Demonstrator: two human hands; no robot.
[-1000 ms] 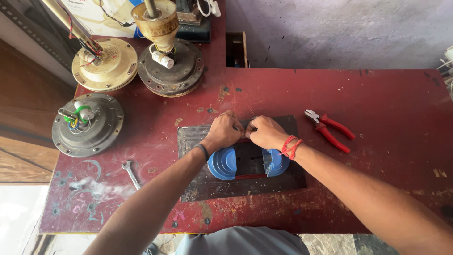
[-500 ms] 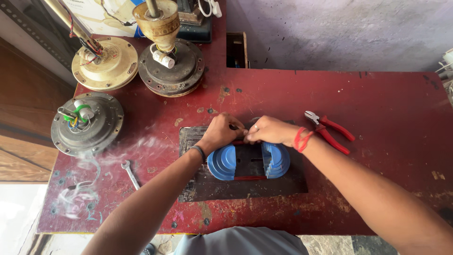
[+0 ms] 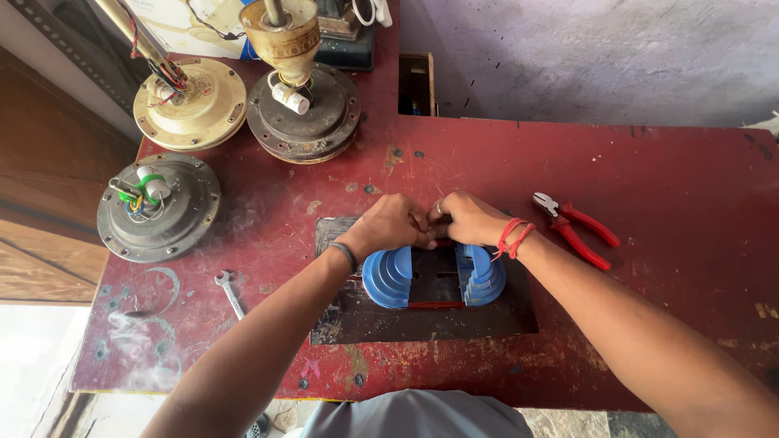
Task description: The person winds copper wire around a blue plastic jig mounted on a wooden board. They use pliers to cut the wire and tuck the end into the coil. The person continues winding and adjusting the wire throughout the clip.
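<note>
My left hand [image 3: 389, 225] and my right hand [image 3: 471, 217] meet, fingers pinched together, just above a blue stepped winding former [image 3: 434, 276] that sits on a dark metal plate [image 3: 422, 320] on the red table [image 3: 649, 186]. What the fingertips pinch is too small to make out. The former has two blue stepped halves with a dark gap and a red bar between them. A dark band is on my left wrist and red thread on my right wrist.
Red-handled pliers [image 3: 576, 229] lie right of my right hand. A small spanner [image 3: 230, 294] lies at the left. A grey fan motor [image 3: 158, 207], a cream one [image 3: 191, 103] and a dark one [image 3: 304, 113] stand at the back left.
Both hands stay pinched together above the blue former and have shifted only slightly. The view has drifted a little.
</note>
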